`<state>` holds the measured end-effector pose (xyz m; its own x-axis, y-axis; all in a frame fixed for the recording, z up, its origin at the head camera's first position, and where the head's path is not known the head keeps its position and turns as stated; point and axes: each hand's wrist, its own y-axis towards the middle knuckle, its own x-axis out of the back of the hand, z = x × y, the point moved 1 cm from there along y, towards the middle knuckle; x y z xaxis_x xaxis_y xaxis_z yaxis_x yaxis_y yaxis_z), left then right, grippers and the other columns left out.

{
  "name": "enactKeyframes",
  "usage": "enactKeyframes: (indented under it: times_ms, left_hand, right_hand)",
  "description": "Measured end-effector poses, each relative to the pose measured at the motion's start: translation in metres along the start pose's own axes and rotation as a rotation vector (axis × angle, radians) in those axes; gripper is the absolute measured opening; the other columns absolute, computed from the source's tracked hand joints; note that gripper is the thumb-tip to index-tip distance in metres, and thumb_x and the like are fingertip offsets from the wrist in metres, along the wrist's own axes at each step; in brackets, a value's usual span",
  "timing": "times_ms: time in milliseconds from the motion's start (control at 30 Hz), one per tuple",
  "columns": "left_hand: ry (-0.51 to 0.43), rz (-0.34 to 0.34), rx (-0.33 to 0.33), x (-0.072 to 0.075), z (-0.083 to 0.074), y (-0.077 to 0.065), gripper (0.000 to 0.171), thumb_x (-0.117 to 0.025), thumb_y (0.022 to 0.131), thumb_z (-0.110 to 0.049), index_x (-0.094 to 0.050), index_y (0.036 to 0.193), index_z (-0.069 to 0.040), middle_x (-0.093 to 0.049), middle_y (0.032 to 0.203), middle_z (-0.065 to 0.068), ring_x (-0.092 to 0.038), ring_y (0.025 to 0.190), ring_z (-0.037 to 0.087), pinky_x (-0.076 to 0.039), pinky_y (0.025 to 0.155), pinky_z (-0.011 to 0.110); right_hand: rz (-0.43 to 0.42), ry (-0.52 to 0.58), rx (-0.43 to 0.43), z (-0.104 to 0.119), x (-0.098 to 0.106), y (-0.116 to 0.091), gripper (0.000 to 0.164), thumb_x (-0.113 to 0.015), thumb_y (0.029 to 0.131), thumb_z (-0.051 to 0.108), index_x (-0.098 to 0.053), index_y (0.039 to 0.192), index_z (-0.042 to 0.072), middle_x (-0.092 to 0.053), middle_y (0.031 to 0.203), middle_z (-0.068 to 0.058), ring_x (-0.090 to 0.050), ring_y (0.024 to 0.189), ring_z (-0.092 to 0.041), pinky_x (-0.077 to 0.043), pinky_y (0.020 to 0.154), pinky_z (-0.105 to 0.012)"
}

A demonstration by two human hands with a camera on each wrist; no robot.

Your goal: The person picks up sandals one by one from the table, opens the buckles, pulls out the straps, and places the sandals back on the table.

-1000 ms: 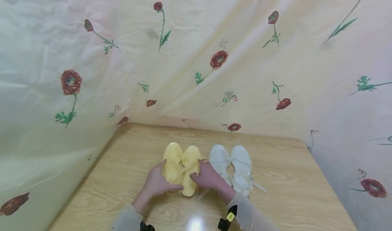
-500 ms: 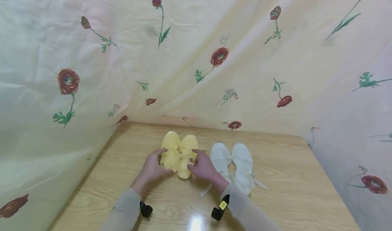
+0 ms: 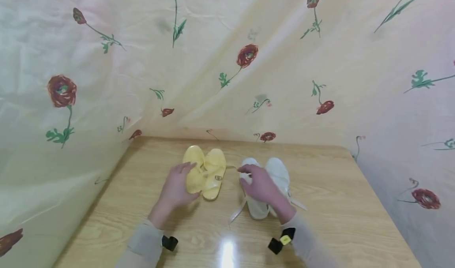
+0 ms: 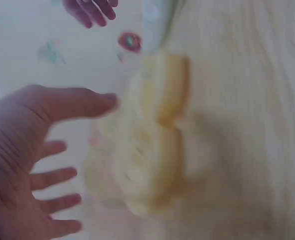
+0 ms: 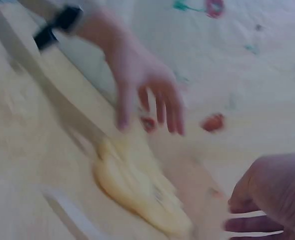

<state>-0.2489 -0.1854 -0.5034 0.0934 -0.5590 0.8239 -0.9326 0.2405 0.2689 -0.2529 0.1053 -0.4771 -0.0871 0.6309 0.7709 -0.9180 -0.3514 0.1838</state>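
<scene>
A pair of yellow sandals [image 3: 213,183] lies side by side on the wooden table, a small buckle showing on the right one. My left hand [image 3: 175,186] is at their left side, thumb and fingers spread and relaxed. In the left wrist view a gap shows between that hand's fingers and the blurred sandals [image 4: 152,160]. To the right lies a pair of white sandals [image 3: 279,173], toes pointing away. Over the left white sandal [image 3: 257,209] hovers my right hand [image 3: 261,184], fingers loosely bent around nothing, hiding much of it.
Loose white straps [image 3: 237,213] stick out on both sides of the white pair. A thin strap [image 3: 230,167] reaches right from the yellow pair. Flower-printed cloth [image 3: 199,82] hangs behind and beside the wooden table [image 3: 337,201].
Both hands slid the yellow sandals away toward the back of the table, then loosened from them. My right hand has moved right, from the yellow pair to above the white pair.
</scene>
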Motion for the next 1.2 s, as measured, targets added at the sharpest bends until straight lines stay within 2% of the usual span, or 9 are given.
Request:
enactKeyframes:
  times_ms: [67, 133, 233, 333, 467, 633, 1000, 1100, 1200]
  left_hand:
    - [0.035, -0.002, -0.076, 0.000, -0.024, 0.001, 0.083, -0.099, 0.068, -0.029, -0.065, 0.141, -0.008, -0.067, 0.143, 0.019, -0.056, 0.136, 0.045, -0.046, 0.116, 0.063]
    - [-0.009, 0.050, -0.116, -0.006, -0.047, 0.003, 0.070, -0.096, 0.074, -0.030, -0.070, 0.135, -0.008, -0.072, 0.136, 0.014, -0.061, 0.131, 0.041, -0.048, 0.115, 0.059]
    - [-0.151, 0.159, -0.122, -0.027, -0.076, 0.010, 0.051, -0.088, 0.085, -0.027, -0.073, 0.129, -0.006, -0.076, 0.128, 0.012, -0.068, 0.122, 0.034, -0.056, 0.107, 0.050]
    - [-0.233, 0.239, -0.105, -0.052, -0.092, 0.018, 0.039, -0.083, 0.091, -0.025, -0.076, 0.123, -0.003, -0.079, 0.121, 0.012, -0.074, 0.108, 0.027, -0.062, 0.095, 0.037]
    - [-0.342, 0.243, -0.054, -0.081, -0.100, 0.024, 0.026, -0.081, 0.093, -0.021, -0.080, 0.110, 0.000, -0.082, 0.101, 0.012, -0.073, 0.083, 0.014, -0.059, 0.074, 0.022]
    - [-0.506, 0.247, 0.046, -0.099, -0.103, 0.023, 0.014, -0.081, 0.093, -0.017, -0.082, 0.097, -0.003, -0.078, 0.083, 0.004, -0.065, 0.070, 0.002, -0.056, 0.065, 0.018]
    - [-0.641, 0.238, 0.177, -0.106, -0.109, 0.018, 0.014, -0.087, 0.086, -0.015, -0.080, 0.089, -0.003, -0.077, 0.080, 0.004, -0.067, 0.070, 0.007, -0.057, 0.066, 0.020]
    - [-0.655, 0.226, 0.207, -0.105, -0.111, 0.017, 0.020, -0.089, 0.084, -0.019, -0.078, 0.091, -0.003, -0.077, 0.083, 0.005, -0.069, 0.075, 0.010, -0.058, 0.069, 0.022]
    - [-0.655, 0.229, 0.237, -0.108, -0.114, 0.018, 0.024, -0.092, 0.081, -0.024, -0.079, 0.092, -0.006, -0.075, 0.084, 0.002, -0.067, 0.078, 0.010, -0.058, 0.071, 0.023]
  right_hand:
    - [0.019, -0.068, 0.033, -0.010, 0.019, -0.006, 0.021, -0.067, 0.098, 0.004, -0.075, 0.117, 0.002, -0.078, 0.112, -0.012, -0.074, 0.103, -0.025, -0.062, 0.091, -0.044]
    - [0.088, -0.107, 0.046, -0.020, 0.031, -0.013, 0.016, -0.066, 0.099, 0.004, -0.077, 0.110, 0.003, -0.080, 0.101, -0.008, -0.073, 0.092, -0.018, -0.062, 0.083, -0.036]
    - [0.195, -0.105, 0.060, -0.030, 0.035, -0.022, 0.013, -0.067, 0.099, 0.006, -0.079, 0.105, 0.004, -0.079, 0.094, -0.003, -0.071, 0.085, -0.010, -0.059, 0.073, -0.026]
    - [0.231, -0.092, 0.085, -0.037, 0.032, -0.023, 0.011, -0.069, 0.098, 0.006, -0.079, 0.103, 0.005, -0.079, 0.090, 0.000, -0.069, 0.081, -0.005, -0.056, 0.070, -0.022]
    - [0.242, -0.075, 0.118, -0.040, 0.030, -0.020, 0.008, -0.072, 0.098, 0.007, -0.080, 0.099, 0.007, -0.077, 0.086, 0.003, -0.064, 0.075, -0.001, -0.054, 0.066, -0.021]
    - [0.307, -0.075, 0.163, -0.044, 0.034, -0.011, 0.008, -0.074, 0.096, 0.008, -0.081, 0.094, 0.009, -0.076, 0.082, 0.005, -0.061, 0.073, 0.002, -0.053, 0.067, -0.019]
    - [0.731, -0.042, 0.120, -0.050, 0.042, 0.033, 0.011, -0.075, 0.092, 0.007, -0.079, 0.083, 0.013, -0.067, 0.067, 0.010, -0.057, 0.054, -0.002, -0.048, 0.054, -0.017]
    - [0.786, -0.005, 0.115, -0.053, 0.039, 0.037, 0.013, -0.073, 0.092, 0.005, -0.078, 0.082, 0.012, -0.066, 0.066, 0.011, -0.057, 0.056, -0.003, -0.050, 0.055, -0.017]
    - [0.778, 0.013, 0.144, -0.055, 0.039, 0.038, 0.014, -0.072, 0.091, 0.005, -0.078, 0.081, 0.013, -0.068, 0.068, 0.010, -0.059, 0.057, -0.004, -0.053, 0.055, -0.018]
